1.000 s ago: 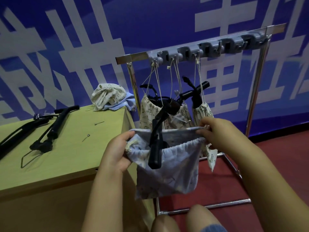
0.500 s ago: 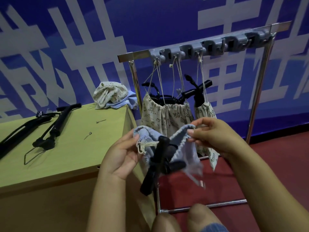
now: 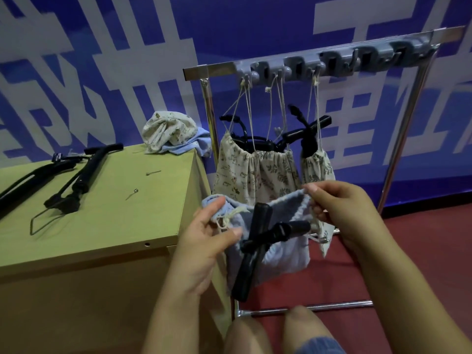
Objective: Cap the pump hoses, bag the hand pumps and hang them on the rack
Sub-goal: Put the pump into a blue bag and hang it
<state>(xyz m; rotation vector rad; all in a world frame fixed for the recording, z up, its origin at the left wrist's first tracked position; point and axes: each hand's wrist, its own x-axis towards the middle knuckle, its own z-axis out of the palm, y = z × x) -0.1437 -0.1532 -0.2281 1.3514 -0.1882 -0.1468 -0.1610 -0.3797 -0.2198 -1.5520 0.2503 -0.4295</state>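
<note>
The light-blue drawstring bag (image 3: 270,254) hangs in front of the rack (image 3: 319,51), held at its mouth from both sides. The left hand (image 3: 204,241) has its thumb and fingers (image 3: 217,205) pinching the left rim beside the knotted drawstring (image 3: 224,218). The right hand (image 3: 339,203) has its fingers curled on the right rim and cord. The black hand pump (image 3: 255,249) is only partly inside: its T-handle lies outside across the front of the bag.

Hazards, judged from this state:
- Pump slip. The mouth is not drawn closed and the handle overhangs; if either grip relaxes, the pump can tip out and fall to the red floor (image 3: 408,251).
- Cord snag. The drawstring lies near the handle; cinching may trap the cord under it and leave the mouth open.
- Collision. The printed bags (image 3: 255,175) already hanging fill the left hooks; lifting toward them can tangle cords. The free hooks are at the right of the gray hook strip (image 3: 383,53).

Two more pumps (image 3: 84,175), two inflation needles (image 3: 132,194) and spare bags (image 3: 168,134) remain on the counter (image 3: 102,226).

Writing: the blue backdrop (image 3: 255,21) carries large white characters, cropped and not readable. No brand or label is legible on pumps or bags.
</note>
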